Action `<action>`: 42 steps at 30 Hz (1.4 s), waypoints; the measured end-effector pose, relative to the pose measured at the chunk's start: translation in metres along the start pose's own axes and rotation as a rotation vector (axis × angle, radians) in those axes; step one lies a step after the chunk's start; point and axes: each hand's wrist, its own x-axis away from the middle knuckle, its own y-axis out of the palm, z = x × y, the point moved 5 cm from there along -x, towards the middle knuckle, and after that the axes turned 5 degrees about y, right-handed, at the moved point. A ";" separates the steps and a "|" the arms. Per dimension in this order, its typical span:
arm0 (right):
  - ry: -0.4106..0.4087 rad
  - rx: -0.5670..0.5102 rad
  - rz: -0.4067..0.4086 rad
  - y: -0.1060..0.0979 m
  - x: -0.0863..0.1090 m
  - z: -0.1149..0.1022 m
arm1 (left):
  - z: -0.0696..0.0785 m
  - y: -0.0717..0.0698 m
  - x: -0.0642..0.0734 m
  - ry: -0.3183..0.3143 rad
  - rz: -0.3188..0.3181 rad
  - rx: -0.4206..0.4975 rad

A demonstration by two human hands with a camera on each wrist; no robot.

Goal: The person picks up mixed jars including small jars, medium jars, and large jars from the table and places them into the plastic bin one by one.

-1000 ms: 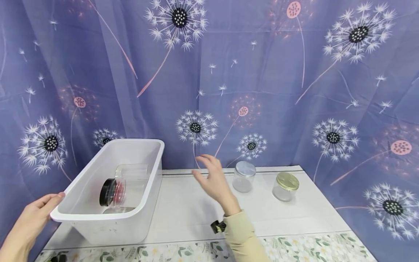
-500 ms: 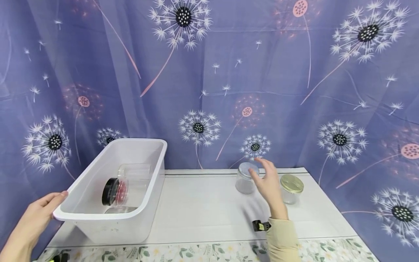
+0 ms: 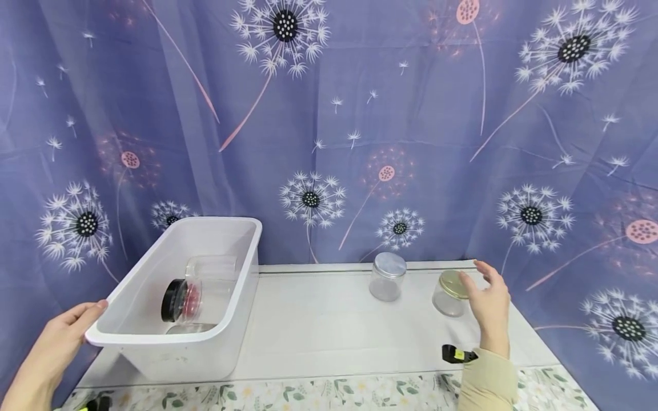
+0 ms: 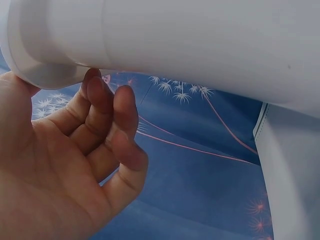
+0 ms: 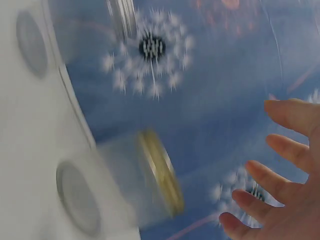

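My left hand (image 3: pixel 56 342) grips the near left corner of a white plastic tub (image 3: pixel 241 297), thumb over the rim and fingers curled beneath it in the left wrist view. Inside the tub lie clear jars, one with a black lid (image 3: pixel 173 300) and something red by it. At the right, a clear glass jar with a gold lid (image 3: pixel 453 283) stands upright on the table. My right hand (image 3: pixel 490 305) is just right of that jar, thumb overlapping the lid's edge in the head view. The right wrist view shows its fingers (image 5: pixel 272 180) spread, apart from the jar.
A second clear jar, with a silver lid (image 3: pixel 389 265), stands upright left of the gold-lidded one. A white cloth with a floral front border (image 3: pixel 288 394) covers the table (image 3: pixel 313 325). Close behind hangs a blue dandelion-print curtain (image 3: pixel 349 125).
My right hand has swept rightward, past the silver-lidded jar to the gold-lidded one. The left hand keeps its grip on the tub's rim. The jars have not moved.
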 end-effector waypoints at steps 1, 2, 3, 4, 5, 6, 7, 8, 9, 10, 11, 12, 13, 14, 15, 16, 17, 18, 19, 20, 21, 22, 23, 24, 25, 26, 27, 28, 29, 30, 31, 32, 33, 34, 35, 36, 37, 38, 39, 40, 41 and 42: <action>0.025 0.000 0.010 -0.005 0.000 0.008 | 0.000 0.001 0.000 -0.001 -0.003 0.000; 0.057 -0.001 0.018 -0.008 -0.001 0.015 | -0.001 0.001 0.000 -0.002 -0.004 -0.003; 0.087 -0.005 0.019 -0.011 0.000 0.023 | -0.001 0.002 0.000 0.000 -0.003 -0.010; 0.122 -0.030 0.010 -0.012 0.000 0.030 | -0.002 0.002 0.000 0.000 -0.002 -0.012; 0.161 -0.069 -0.002 -0.013 0.000 0.038 | -0.002 0.002 0.000 0.002 -0.001 -0.011; 0.202 -0.109 -0.021 -0.012 0.000 0.045 | -0.001 0.002 0.000 0.002 -0.002 -0.006; 0.245 -0.146 -0.035 -0.012 0.001 0.051 | -0.001 0.002 0.000 0.003 -0.003 -0.006; 0.297 -0.191 -0.051 -0.011 0.002 0.057 | -0.001 0.002 0.000 0.004 -0.005 -0.002; 0.335 -0.241 -0.070 -0.010 0.003 0.062 | 0.000 0.001 -0.001 0.005 -0.006 -0.002; 0.371 -0.287 -0.087 -0.009 0.004 0.067 | 0.000 0.001 -0.001 0.006 -0.008 -0.004; 0.401 -0.317 -0.101 -0.009 0.005 0.071 | 0.000 0.001 -0.001 0.008 -0.010 -0.007; 0.420 -0.330 -0.115 -0.008 0.006 0.074 | 0.001 0.000 -0.001 0.010 -0.011 -0.007; 0.434 -0.341 -0.128 -0.007 0.007 0.076 | 0.001 0.000 -0.001 0.013 -0.011 -0.005; 0.441 -0.357 -0.145 -0.006 0.008 0.078 | 0.001 0.000 -0.001 0.015 -0.011 -0.001; 0.440 -0.362 -0.162 -0.005 0.008 0.080 | 0.001 0.000 -0.001 0.018 -0.011 -0.003; 0.441 -0.350 -0.178 -0.003 0.008 0.083 | 0.002 0.001 -0.001 0.021 -0.010 0.003; 0.438 -0.331 -0.198 -0.002 0.009 0.084 | 0.002 0.001 -0.001 0.024 -0.009 0.009; 0.436 -0.315 -0.217 0.000 0.010 0.086 | 0.002 0.001 -0.001 0.026 -0.008 0.015; 0.429 -0.295 -0.234 0.002 0.010 0.088 | 0.002 0.002 -0.001 0.026 -0.009 0.020; 0.424 -0.279 -0.247 0.004 0.011 0.090 | 0.003 0.002 -0.001 0.027 -0.009 0.019; 0.421 -0.263 -0.258 0.006 0.012 0.092 | 0.003 0.002 -0.001 0.029 -0.009 0.014; 0.413 -0.249 -0.270 0.008 0.012 0.093 | 0.003 0.001 -0.002 0.030 -0.010 0.014; 0.410 -0.245 -0.276 0.011 0.013 0.095 | 0.003 0.001 -0.002 0.029 -0.010 0.012; 0.409 -0.242 -0.277 0.013 0.013 0.096 | 0.003 0.001 -0.002 0.028 -0.012 0.012; 0.405 -0.240 -0.279 0.014 0.014 0.097 | 0.003 0.001 -0.002 0.027 -0.012 0.009; 0.402 -0.242 -0.281 0.016 0.014 0.098 | 0.003 0.000 -0.002 0.027 -0.014 0.002; 0.400 -0.244 -0.282 0.017 0.015 0.098 | 0.003 0.000 -0.002 0.027 -0.015 0.001; 0.395 -0.242 -0.284 0.018 0.015 0.098 | 0.003 0.000 -0.002 0.027 -0.015 0.005; 0.391 -0.242 -0.286 0.020 0.015 0.098 | 0.003 0.000 -0.001 0.026 -0.015 0.009; 0.385 -0.232 -0.288 0.020 0.016 0.098 | 0.003 0.001 -0.001 0.026 -0.016 0.012; 0.382 -0.231 -0.289 0.021 0.016 0.098 | 0.002 0.001 -0.001 0.028 -0.016 0.014; 0.379 -0.226 -0.290 0.022 0.016 0.098 | 0.002 0.001 0.000 0.028 -0.016 0.017; 0.381 -0.232 -0.291 0.023 0.016 0.098 | 0.001 0.001 0.000 0.028 -0.014 0.024; 0.381 -0.237 -0.291 0.025 0.016 0.097 | 0.001 0.001 0.000 0.029 -0.012 0.027; 0.380 -0.241 -0.292 0.026 0.015 0.097 | 0.001 0.001 0.000 0.029 -0.012 0.028; 0.382 -0.240 -0.292 0.028 0.015 0.097 | 0.000 0.001 0.000 0.029 -0.012 0.028; 0.382 -0.250 -0.294 0.029 0.015 0.096 | 0.000 0.001 0.001 0.031 -0.012 0.027; 0.381 -0.253 -0.296 0.031 0.014 0.095 | 0.000 0.002 0.001 0.031 -0.012 0.027; 0.379 -0.258 -0.297 0.032 0.014 0.095 | 0.000 0.002 0.001 0.032 -0.011 0.026; 0.377 -0.260 -0.297 0.033 0.013 0.094 | 0.000 0.002 0.001 0.031 -0.011 0.024; 0.374 -0.259 -0.299 0.034 0.013 0.093 | 0.000 0.002 0.000 0.029 -0.011 0.022; 0.370 -0.264 -0.302 0.035 0.013 0.092 | -0.001 0.002 0.000 0.029 -0.013 0.022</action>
